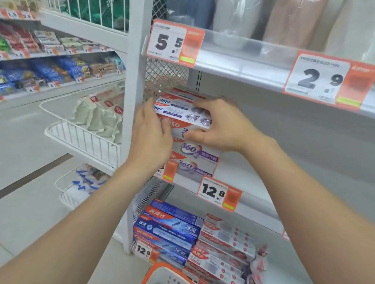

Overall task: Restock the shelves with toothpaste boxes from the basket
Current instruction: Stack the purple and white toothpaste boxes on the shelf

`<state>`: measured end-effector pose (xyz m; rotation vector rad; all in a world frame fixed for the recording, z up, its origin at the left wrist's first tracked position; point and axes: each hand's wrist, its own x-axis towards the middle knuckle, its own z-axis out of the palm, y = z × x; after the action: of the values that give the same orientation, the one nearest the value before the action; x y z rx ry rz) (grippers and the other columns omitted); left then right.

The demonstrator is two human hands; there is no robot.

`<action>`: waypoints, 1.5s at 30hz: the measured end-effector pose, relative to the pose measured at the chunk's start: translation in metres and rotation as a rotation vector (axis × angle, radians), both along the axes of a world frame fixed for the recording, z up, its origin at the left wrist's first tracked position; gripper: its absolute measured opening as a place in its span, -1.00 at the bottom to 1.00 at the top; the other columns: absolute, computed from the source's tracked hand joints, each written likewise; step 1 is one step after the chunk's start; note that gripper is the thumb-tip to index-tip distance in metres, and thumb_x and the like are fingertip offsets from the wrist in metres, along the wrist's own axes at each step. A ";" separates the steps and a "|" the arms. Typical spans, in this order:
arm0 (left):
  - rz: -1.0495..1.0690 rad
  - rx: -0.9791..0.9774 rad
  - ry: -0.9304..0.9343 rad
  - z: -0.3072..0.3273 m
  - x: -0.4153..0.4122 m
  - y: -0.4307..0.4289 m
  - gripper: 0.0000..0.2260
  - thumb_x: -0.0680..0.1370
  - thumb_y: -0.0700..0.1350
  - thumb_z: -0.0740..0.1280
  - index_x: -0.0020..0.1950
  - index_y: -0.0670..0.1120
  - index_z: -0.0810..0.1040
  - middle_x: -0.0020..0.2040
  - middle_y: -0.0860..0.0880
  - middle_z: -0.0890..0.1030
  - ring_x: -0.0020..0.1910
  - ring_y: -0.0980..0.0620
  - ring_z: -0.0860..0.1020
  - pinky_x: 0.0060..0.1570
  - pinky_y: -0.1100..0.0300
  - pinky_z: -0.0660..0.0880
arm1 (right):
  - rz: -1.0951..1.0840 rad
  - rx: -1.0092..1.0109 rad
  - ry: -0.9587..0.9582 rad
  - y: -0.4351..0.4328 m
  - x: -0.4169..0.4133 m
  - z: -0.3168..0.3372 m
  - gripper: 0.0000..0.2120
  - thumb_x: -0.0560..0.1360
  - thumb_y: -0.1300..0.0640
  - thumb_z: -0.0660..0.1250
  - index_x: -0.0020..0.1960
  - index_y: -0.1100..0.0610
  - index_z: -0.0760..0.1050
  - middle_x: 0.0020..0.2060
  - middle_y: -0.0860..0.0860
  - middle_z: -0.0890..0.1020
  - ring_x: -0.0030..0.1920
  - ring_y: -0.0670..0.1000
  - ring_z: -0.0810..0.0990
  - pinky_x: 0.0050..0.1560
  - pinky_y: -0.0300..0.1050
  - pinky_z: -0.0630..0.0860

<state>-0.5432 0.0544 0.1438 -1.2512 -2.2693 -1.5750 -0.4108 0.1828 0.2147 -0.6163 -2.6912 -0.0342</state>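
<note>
Low at the near edge stands the basket [177, 277], white with an orange rim, and some packs show inside it. Above it both forearms reach up and away to the left end of the middle shelf [257, 195]. The step in hand seems to be placing: a toothpaste box [180, 112] is held level on top of the stack of boxes [195, 159] that already lies at this end of the shelf, close to the white upright post [130, 89]. The right hand [223, 124] grips the right end of the box, fingers curled over the top and thumb under it. The left hand [152, 136], seen from the back, holds the left end, with fingers raised along it and the thumb on the front face. Whether they hold one box or two pressed together cannot be told. The next move probably calls for pushing the box back until it sits square with the stack, then letting go and reaching down to the basket for another.
</note>
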 end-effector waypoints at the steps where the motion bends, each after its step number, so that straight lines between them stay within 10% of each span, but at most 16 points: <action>1: 0.004 -0.003 -0.004 -0.001 0.001 0.001 -0.49 0.71 -0.14 0.19 0.65 -0.17 0.17 0.56 -0.18 0.31 0.55 -0.11 0.28 0.49 0.13 0.18 | -0.004 0.051 -0.002 0.001 0.000 -0.002 -0.43 0.30 -0.44 0.35 0.08 -0.03 0.62 -0.09 -0.09 0.68 0.07 0.12 0.53 0.17 0.06 0.46; 6: -0.004 0.027 -0.048 -0.004 0.001 0.010 -0.43 0.71 -0.14 0.22 0.68 -0.17 0.07 0.62 -0.20 0.23 0.59 -0.13 0.24 0.48 0.16 0.17 | -0.058 0.196 0.049 -0.002 0.003 -0.010 -0.44 0.38 -0.49 0.33 0.17 -0.13 0.62 0.08 -0.17 0.66 0.22 0.12 0.42 0.18 0.09 0.27; 11: 0.008 0.032 -0.103 -0.008 -0.009 0.015 -0.42 0.71 -0.09 0.27 0.65 -0.18 0.10 0.58 -0.19 0.33 0.56 -0.15 0.32 0.57 0.00 0.23 | -0.124 -0.069 0.534 -0.015 0.030 -0.049 -0.41 0.40 -0.23 0.40 0.40 -0.12 0.50 0.25 -0.03 0.54 0.30 0.08 0.49 0.36 0.11 0.45; 20: 0.030 0.009 -0.197 -0.021 -0.008 0.015 -0.74 0.70 -0.08 0.31 0.35 -0.13 0.45 0.27 -0.08 0.59 0.25 -0.14 0.57 0.09 0.15 0.39 | -0.146 -0.284 0.766 -0.028 0.048 -0.106 -0.49 0.56 0.09 0.45 0.48 0.06 0.44 0.24 -0.07 0.63 0.21 -0.07 0.62 0.24 0.08 0.59; 28: 0.045 0.015 -0.242 -0.025 -0.011 0.017 -0.72 0.67 0.00 0.36 0.33 -0.09 0.50 0.25 -0.06 0.64 0.23 -0.10 0.60 0.19 0.06 0.49 | -0.196 -0.319 0.800 -0.042 0.051 -0.107 -0.73 0.61 0.13 0.44 0.30 0.04 0.65 0.04 -0.15 0.72 -0.05 -0.40 0.63 0.11 -0.56 0.41; 33: 0.028 0.042 -0.314 -0.029 -0.014 0.017 -0.80 0.65 0.04 0.39 0.21 0.03 0.49 0.20 0.00 0.64 0.19 -0.06 0.61 0.27 -0.10 0.54 | -0.254 -0.442 0.809 -0.048 0.050 -0.113 -0.76 0.60 0.11 0.45 0.26 0.01 0.69 -0.04 -0.36 0.64 0.00 -0.38 0.66 0.27 -0.19 0.58; 38: 0.012 0.011 -0.374 -0.030 -0.018 0.015 -0.86 0.68 0.04 0.34 0.15 0.01 0.48 0.13 0.02 0.63 0.12 -0.05 0.62 0.16 0.01 0.56 | -0.269 -0.475 0.788 -0.049 0.051 -0.119 -0.68 0.55 0.18 0.49 0.30 0.07 0.66 0.03 -0.22 0.71 0.02 -0.31 0.68 0.22 -0.38 0.54; 45: -0.001 -0.167 -0.354 -0.046 -0.019 0.015 -0.77 0.70 -0.03 0.30 0.25 -0.16 0.55 0.20 -0.10 0.65 0.18 -0.16 0.61 0.10 0.03 0.51 | -0.266 -0.434 0.674 -0.053 0.048 -0.131 -0.62 0.56 0.12 0.50 0.36 -0.02 0.60 0.11 -0.16 0.74 0.08 -0.20 0.71 0.27 -0.03 0.62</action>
<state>-0.5620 0.0694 0.0979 -1.0765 -2.6607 -1.7589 -0.3625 0.1300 0.0834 -0.9125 -1.9526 0.5906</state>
